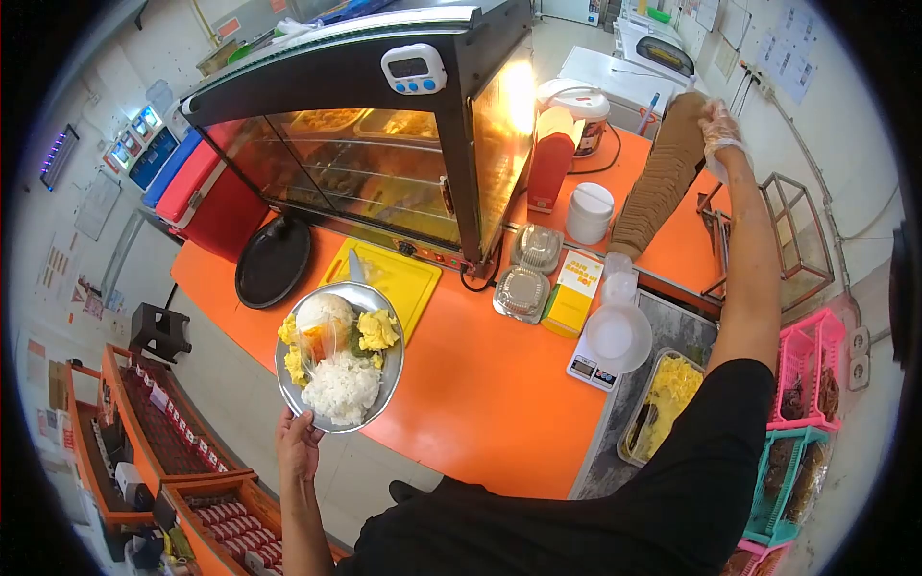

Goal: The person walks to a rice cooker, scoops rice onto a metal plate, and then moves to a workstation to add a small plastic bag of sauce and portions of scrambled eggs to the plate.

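Observation:
My left hand (pixel 300 440) grips the lower rim of a round metal plate (pixel 390 380), thumb on top. On the plate are two mounds of white rice (pixel 342 388), yellow scrambled-looking egg (pixel 377 330) and a clear plastic bag (pixel 324 344) with something orange-red inside. My right hand (pixel 720 129), in a clear plastic glove, is stretched out to the far end of a long nested stack of brown paper food boxes (pixel 659 173). Its fingers are closed around the end of that stack. The fingertips are partly hidden.
A lit food warmer (pixel 355 163) stands behind a yellow cutting board (pixel 415 290) with a knife (pixel 356 266). On the orange table (pixel 461 384) are clear lidded containers (pixel 523 293), a yellow box (pixel 572 293) and a scale (pixel 592 372). A tray of yellow food (pixel 672 389) sits right.

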Tool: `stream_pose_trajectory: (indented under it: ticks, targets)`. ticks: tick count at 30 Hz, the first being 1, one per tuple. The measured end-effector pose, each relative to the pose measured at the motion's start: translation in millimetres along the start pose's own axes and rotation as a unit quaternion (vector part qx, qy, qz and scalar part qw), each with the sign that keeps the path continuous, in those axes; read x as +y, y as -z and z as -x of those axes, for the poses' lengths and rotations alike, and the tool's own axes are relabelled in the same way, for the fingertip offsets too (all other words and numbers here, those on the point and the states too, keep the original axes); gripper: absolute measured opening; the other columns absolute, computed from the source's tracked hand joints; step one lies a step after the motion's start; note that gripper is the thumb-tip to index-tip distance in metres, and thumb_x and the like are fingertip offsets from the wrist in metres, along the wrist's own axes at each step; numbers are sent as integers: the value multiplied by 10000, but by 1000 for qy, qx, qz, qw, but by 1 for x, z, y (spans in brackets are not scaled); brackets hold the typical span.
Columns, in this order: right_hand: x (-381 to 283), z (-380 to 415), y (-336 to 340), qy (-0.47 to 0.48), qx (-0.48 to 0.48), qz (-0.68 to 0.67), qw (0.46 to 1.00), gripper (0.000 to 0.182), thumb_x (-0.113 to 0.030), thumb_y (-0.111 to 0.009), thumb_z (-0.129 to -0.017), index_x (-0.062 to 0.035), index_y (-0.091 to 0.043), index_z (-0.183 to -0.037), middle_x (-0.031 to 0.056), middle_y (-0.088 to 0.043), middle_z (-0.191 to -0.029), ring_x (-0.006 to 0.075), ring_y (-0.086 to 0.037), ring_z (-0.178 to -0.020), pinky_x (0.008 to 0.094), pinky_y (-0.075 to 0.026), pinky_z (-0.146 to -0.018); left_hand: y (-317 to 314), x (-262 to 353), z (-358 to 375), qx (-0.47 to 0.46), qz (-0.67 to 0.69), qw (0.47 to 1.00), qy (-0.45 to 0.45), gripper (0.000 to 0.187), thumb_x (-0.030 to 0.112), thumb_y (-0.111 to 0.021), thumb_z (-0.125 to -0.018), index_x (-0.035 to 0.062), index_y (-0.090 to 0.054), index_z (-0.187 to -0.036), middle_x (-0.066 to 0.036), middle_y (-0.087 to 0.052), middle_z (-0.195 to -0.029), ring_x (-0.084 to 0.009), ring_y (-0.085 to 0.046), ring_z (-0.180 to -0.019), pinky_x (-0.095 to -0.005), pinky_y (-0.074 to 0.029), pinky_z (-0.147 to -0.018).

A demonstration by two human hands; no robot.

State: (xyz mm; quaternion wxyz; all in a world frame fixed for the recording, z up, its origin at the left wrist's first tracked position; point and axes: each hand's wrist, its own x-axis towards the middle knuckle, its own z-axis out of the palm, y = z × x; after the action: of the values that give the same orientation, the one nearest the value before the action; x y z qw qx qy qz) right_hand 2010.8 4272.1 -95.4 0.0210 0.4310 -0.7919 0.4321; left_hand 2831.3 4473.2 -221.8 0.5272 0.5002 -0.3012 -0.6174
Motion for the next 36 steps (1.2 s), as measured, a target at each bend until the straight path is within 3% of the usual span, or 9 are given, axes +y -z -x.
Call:
stream_pose_trajectory:
  ticks: [7,12,16,18,21,22,25,28,36]
  targets:
    - [-18,15,1,-51,-77,195,976,447,-326,-505,-816,-31,-521,-1150,158,-615,-964,310,-581,-871,408,-453,-762,1,1,0,-2,-7,1000,-2,348,39,-515,-841,15,-443,-1181,-71,-604,-990,-127,-623,-804,-283,-551,-705]
    - [27,3,-8,208,34,321,923,402,-349,-506,-831,-13,-554,-1049,195,-606,-988,369,-570,-949,424,-466,-782,4,-3,2,8,-14,1000,-4,350,40,-517,-841,19,-444,-1183,-56,-602,-966,-109,-614,-784,-271,-547,-692]
    - [7,5,-5,116,-55,310,942,337,-329,-493,-849,-38,-572,-1001,173,-616,-916,327,-598,-858,398,-479,-731,3,-7,3,-3,-3,1000,-13,360,47,-529,-837,16,-440,-1185,-53,-601,-964,-115,-620,-801,-267,-551,-703]
    - [32,-10,-19,-17,-120,-32,992,249,-337,-491,-861,-93,-531,-894,97,-532,-785,244,-520,-702,360,-409,-598,-9,-4,4,6,-15,1000,-14,358,48,-532,-835,17,-441,-1181,-50,-601,-959,-114,-621,-798,-262,-552,-700]
    - [70,-29,-32,-203,-198,-521,805,226,-348,-487,-878,-175,-470,-734,-18,-406,-589,121,-404,-469,303,-304,-398,-8,-5,5,8,-13,1000,-13,345,45,-532,-834,20,-445,-1167,-46,-601,-944,-109,-620,-777,-250,-552,-682]
    - [44,-41,-45,-202,-79,-297,930,260,-283,-459,-872,-79,-617,-907,138,-625,-840,249,-614,-795,343,-486,-652,7,-4,-7,5,-2,1000,-23,340,44,-531,-833,18,-447,-1161,-50,-603,-947,-114,-621,-766,-252,-554,-677]
    - [23,-42,-40,-88,-44,-66,993,288,-314,-515,-843,-56,-597,-939,152,-620,-889,261,-604,-838,357,-482,-683,17,-6,-9,13,0,1000,-23,335,42,-530,-831,14,-450,-1155,-59,-607,-957,-123,-624,-750,-257,-557,-666]
    - [4,-14,-21,74,1,298,952,390,-361,-599,-799,-21,-569,-989,174,-611,-963,280,-590,-902,378,-477,-729,12,3,-5,20,-7,1000,-22,334,40,-530,-829,10,-453,-1152,-66,-610,-967,-127,-626,-742,-262,-559,-660]
    - [-49,24,-2,33,-23,328,944,598,-431,-737,-684,17,-533,-1024,172,-616,-1016,278,-604,-960,371,-493,-783,19,10,-4,18,-1,999,-39,340,42,-531,-831,2,-452,-1160,-85,-610,-1009,-140,-633,-805,-277,-561,-701]
